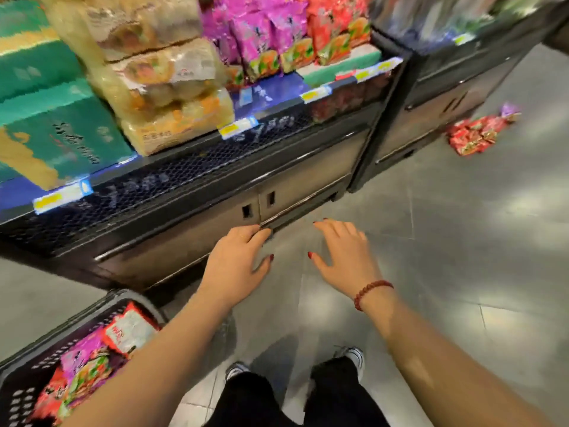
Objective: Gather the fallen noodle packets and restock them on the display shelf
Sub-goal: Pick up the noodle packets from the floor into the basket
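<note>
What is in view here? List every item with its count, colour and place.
Black metal display shelf: two units, black, across the top.
Teal noodle packs: several, teal, shelf's left end.
Clear-wrapped beige noodle bundles: several stacked, beige, beside the teal packs.
Magenta foil packets: many, magenta, mid-shelf.
Red foil shelf packets: many, red, right of the magenta.
Price tags: several, yellow, shelf edge.
Fallen noodle packets: small pile, red with one purple, floor at right.
Black plastic basket: one, bottom left, holding pink, red and white packets.
Left hand: open, empty.
Right hand: open, empty, red bead bracelet.
</note>
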A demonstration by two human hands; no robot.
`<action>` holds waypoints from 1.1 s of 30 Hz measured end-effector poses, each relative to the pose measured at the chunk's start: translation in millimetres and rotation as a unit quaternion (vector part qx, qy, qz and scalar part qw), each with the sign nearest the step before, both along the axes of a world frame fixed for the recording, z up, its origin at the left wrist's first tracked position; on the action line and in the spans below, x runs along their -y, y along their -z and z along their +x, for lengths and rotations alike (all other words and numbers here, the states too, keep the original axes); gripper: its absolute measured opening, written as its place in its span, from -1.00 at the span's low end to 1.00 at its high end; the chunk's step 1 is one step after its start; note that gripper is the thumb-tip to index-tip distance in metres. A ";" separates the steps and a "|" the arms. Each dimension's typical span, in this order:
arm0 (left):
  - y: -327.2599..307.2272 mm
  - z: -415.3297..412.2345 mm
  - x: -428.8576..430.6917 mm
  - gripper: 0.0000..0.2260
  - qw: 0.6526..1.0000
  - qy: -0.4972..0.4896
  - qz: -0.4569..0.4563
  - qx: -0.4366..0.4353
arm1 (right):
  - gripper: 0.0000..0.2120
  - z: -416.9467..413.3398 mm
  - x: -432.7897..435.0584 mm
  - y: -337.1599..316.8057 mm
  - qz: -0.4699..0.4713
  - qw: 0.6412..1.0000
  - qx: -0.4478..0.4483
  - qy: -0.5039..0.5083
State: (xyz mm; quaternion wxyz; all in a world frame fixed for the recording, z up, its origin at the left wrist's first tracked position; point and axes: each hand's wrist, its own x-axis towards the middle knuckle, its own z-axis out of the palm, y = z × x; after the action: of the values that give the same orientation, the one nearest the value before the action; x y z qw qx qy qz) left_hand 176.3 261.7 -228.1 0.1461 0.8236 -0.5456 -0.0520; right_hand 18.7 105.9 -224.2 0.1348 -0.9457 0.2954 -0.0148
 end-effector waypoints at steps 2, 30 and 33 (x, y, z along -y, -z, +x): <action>0.7 -29.2 47.5 -0.56 0.999 0.044 -0.003 0.005 | -0.47 -43.4 33.9 -1.3 0.000 0.999 0.002 0.041; 19.0 -282.3 614.5 -0.55 0.951 0.308 0.001 -0.007 | -0.52 -352.5 469.5 6.4 -0.015 0.936 0.027 0.350; 17.6 -285.8 683.8 -0.55 0.950 0.311 0.019 -0.019 | -0.52 -358.0 531.5 3.0 -0.007 0.932 0.008 0.363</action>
State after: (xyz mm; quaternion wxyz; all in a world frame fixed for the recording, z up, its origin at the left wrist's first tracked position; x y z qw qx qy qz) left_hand -109.4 -422.1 -245.6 0.1168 0.6146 -0.7707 -0.1209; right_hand -339.2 -425.5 -227.2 0.1161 -0.7750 0.6170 -0.0727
